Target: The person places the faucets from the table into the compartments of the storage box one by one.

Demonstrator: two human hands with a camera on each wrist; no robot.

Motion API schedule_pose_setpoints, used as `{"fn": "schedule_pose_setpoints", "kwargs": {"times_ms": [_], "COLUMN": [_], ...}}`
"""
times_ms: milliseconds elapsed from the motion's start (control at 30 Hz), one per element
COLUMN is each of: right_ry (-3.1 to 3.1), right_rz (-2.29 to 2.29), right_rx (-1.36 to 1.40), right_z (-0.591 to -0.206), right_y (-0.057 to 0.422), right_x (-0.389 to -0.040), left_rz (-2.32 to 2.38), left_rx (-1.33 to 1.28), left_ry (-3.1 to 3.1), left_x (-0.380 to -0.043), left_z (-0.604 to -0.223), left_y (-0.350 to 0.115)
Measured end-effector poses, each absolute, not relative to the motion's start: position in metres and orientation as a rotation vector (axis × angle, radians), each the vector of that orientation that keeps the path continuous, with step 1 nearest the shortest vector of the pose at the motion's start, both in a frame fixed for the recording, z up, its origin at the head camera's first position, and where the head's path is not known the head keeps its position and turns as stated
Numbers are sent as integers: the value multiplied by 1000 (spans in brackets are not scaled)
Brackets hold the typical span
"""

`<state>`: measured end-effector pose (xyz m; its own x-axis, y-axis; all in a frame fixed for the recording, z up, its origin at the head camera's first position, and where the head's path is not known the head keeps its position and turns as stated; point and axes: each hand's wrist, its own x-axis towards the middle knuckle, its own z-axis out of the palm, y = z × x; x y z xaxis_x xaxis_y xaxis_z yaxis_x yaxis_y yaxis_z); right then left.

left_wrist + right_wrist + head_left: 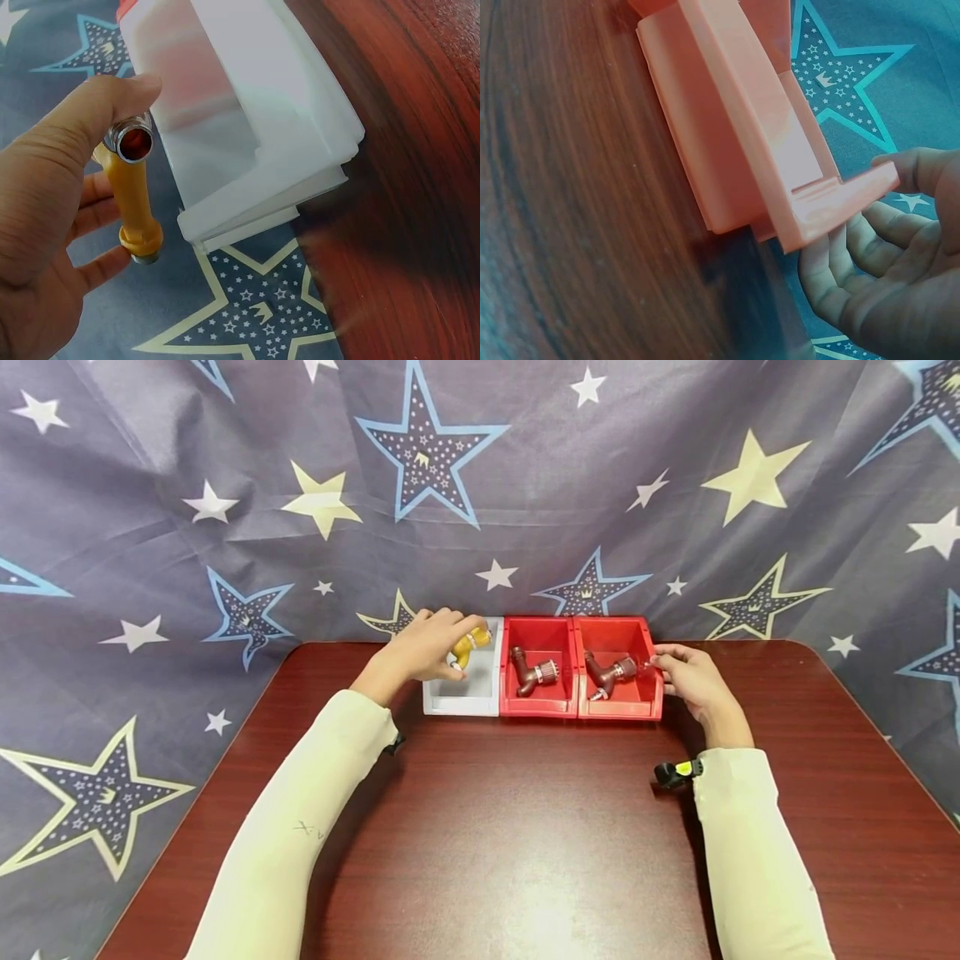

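Observation:
My left hand holds a yellow plastic tap over the white bin. In the left wrist view the thumb lies by the tap's metal-ringed opening, with fingertips against its yellow body. At the other end of the row, my right hand grips the side wall of the right red bin. The right wrist view shows the thumb on one side of that wall and the fingers on the other. One brown tap lies in this bin, another brown tap in the middle red bin.
The three bins stand side by side at the back of a dark red wooden table. Behind them hangs a grey cloth printed with stars. A black wrist device sits at the right sleeve.

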<state>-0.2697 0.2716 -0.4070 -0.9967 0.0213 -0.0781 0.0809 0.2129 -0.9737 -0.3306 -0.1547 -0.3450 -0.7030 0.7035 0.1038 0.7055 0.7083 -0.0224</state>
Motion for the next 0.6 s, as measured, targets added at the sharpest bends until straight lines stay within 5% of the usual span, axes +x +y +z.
{"fn": "schedule_pose_setpoints", "kwargs": {"times_ms": [600], "right_ry": [2412], "right_rz": [-1936], "right_rx": [105], "right_z": [-407], "right_y": [272], "right_x": [-269], "left_rz": [-9], "left_rx": [-1250], "left_ry": [-2864], "left_x": [-335], "left_z": [-363], "left_y": [-155]}}
